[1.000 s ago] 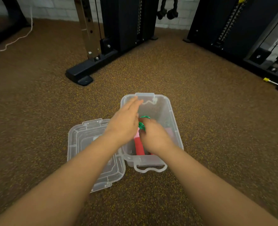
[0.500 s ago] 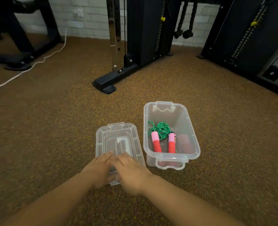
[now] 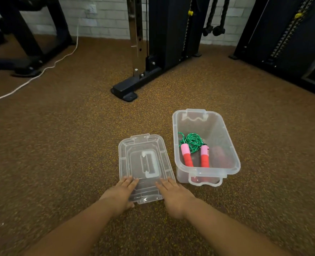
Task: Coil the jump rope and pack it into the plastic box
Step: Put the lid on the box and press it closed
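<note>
Resting flat, fingers together, left hand (image 3: 120, 193) and right hand (image 3: 175, 195) touch the clear lid (image 3: 143, 163).
Right of the fingers, the clear box (image 3: 232, 154) holds the green rope (image 3: 193, 142).

On the floor (image 3: 60, 145), the lid (image 3: 143, 167) lies just left of the plastic box (image 3: 232, 145); the jump rope (image 3: 193, 143) lies inside; my hands rest on the lid's near corners.

left hand (image 3: 120, 193) bare | right hand (image 3: 175, 197) bare | forearms: 2, unsleeved

brown speckled floor (image 3: 79, 145), white brick wall (image 3: 106, 19) (a white cable (image 3: 42, 71) trailing), black gym machines (image 3: 171, 34)
</note>
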Motion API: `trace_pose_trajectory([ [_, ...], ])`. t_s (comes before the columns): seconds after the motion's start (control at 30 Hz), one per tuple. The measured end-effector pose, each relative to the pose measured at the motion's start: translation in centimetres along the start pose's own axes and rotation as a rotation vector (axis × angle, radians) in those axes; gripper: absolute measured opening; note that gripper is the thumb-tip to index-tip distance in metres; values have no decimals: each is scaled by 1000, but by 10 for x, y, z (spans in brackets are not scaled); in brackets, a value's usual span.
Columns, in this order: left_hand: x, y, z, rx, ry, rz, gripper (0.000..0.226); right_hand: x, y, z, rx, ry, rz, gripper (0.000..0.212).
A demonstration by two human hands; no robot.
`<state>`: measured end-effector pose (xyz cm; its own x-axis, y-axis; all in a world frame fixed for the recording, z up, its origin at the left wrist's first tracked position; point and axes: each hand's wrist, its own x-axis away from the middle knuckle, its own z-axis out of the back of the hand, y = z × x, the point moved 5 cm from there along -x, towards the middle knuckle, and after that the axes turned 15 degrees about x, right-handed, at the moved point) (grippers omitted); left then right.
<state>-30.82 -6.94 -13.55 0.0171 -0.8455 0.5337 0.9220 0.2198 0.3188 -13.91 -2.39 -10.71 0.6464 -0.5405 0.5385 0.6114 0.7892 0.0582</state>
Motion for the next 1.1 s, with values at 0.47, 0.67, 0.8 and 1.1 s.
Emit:
trace_pose_trajectory([
  [0.47, 34, 6, 52, -67, 273, -213, 18, -1, -2, 9, 28, 313, -71, 49],
  [0.67, 72, -13, 153, 319, 514, -225, 12, 16, -4, 73, -306, 675, -72, 36],
  [0.8, 101, -2, 206, 636, 507, -234, 13, 32, 11, 120, -657, 915, -70, 48],
  [1.1, 142, 50, 287, 1378, 544, -543, 7, 80, 87, 145, -1133, 705, 30, 41],
])
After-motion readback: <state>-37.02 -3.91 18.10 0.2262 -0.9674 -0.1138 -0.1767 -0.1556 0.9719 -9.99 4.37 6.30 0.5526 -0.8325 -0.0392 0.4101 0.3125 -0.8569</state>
